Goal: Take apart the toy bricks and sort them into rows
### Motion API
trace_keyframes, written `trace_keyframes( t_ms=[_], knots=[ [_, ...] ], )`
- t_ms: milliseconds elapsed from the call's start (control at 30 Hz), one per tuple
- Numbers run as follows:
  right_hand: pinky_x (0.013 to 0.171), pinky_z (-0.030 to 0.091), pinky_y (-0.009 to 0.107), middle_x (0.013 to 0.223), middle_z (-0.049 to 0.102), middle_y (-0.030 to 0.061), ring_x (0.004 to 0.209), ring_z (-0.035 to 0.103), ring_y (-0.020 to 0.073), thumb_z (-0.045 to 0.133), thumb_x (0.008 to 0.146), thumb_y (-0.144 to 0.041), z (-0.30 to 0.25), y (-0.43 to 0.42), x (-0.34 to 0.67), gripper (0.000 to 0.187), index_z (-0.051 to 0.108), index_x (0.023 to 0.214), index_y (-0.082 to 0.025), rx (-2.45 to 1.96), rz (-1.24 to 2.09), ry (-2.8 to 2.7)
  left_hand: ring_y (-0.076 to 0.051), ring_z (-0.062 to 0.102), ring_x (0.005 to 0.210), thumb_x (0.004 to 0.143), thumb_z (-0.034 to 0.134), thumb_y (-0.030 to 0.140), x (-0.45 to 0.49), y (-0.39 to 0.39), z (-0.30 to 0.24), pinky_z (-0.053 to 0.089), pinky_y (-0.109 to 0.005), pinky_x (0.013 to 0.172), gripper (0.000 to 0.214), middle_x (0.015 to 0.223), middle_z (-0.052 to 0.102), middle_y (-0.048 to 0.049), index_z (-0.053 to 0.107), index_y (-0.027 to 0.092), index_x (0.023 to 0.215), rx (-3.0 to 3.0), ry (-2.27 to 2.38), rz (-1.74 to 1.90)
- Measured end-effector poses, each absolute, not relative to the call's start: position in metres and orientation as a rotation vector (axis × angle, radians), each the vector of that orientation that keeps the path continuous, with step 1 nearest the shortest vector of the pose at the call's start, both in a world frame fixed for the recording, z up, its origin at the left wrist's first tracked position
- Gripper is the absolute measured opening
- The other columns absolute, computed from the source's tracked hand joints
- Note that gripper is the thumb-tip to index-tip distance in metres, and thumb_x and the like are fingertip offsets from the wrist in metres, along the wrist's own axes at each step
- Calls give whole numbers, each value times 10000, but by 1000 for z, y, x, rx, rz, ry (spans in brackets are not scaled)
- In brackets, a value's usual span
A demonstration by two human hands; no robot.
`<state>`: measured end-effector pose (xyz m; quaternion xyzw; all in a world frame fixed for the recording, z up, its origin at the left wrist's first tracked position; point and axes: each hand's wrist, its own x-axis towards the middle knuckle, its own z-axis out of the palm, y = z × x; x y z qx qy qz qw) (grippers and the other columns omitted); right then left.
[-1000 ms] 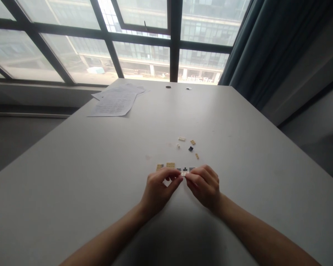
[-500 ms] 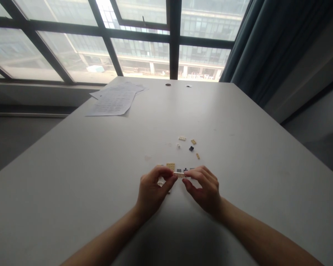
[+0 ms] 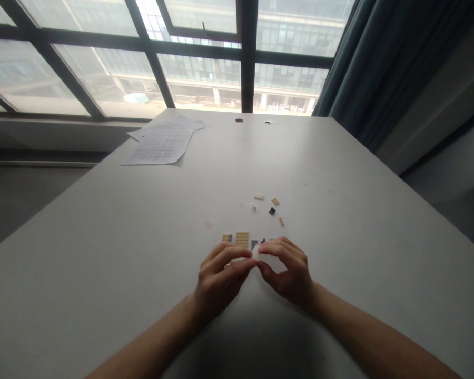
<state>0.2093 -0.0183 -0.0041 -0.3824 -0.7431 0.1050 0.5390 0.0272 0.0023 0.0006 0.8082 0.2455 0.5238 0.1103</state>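
Note:
Between my two hands is a small white building brick [image 3: 256,251], mostly covered by the fingers. My left hand [image 3: 223,275] pinches it from the left, thumb below and fingers above. On the other side my right hand [image 3: 286,266] is closed on it with thumb and forefinger. Just beyond the fingers lie a tan studded plate [image 3: 242,239], a smaller tan and grey piece [image 3: 226,238] and a dark grey piece [image 3: 254,244]. More dark pieces by my right hand are partly hidden.
Farther out on the white table [image 3: 339,210] are a white studded strip [image 3: 259,197], a tan plate [image 3: 275,201], a tiny white piece [image 3: 253,207], a black piece [image 3: 272,211] and a narrow tan piece [image 3: 282,222]. Printed papers [image 3: 161,139] lie far left, near the window.
The white brick has been turned between my fingers, and less of it shows. My left hand has rotated and its fingers lie flatter, uncovering the tan and grey piece. The loose pieces stay put.

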Motion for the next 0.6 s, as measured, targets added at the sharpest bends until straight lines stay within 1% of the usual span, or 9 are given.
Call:
trace_keyframes(
  t_ms=[100, 167, 333, 600],
  knots=[
    [769, 558, 354, 916, 727, 58, 849, 668, 203, 716, 783, -225, -4, -17, 210, 272, 626, 1039, -229, -876, 259, -1815, -148, 631, 823, 844, 638, 102, 26, 2, -1, 543, -278, 718, 198, 902, 688, -36, 684, 236, 982, 2421, 702, 1522],
    [774, 560, 354, 921, 734, 60, 857, 676, 207, 733, 779, -251, -4, -16, 211, 270, 631, 1027, -230, -864, 245, -1825, -154, 634, 833, 856, 621, 101, 26, 1, -1, 544, -285, 722, 199, 901, 689, -41, 681, 229, 996, 2442, 675, 1510],
    [755, 562, 339, 887, 740, 44, 829, 683, 190, 693, 806, -210, -4, -15, 210, 188, 635, 983, -238, -875, 220, -1824, -154, 640, 834, 854, 605, 69, 26, 1, -1, 537, -286, 726, 214, 907, 695, -48, 662, 197, 1016, 2487, 602, 1494],
    [748, 553, 349, 896, 727, 41, 830, 660, 193, 689, 778, -183, -5, -16, 209, 205, 627, 964, -240, -880, 245, -1836, -186, 642, 875, 846, 596, 64, 19, 4, 2, 528, -318, 739, 192, 937, 702, -76, 633, 166, 1004, 2652, 487, 1400]
  ],
)
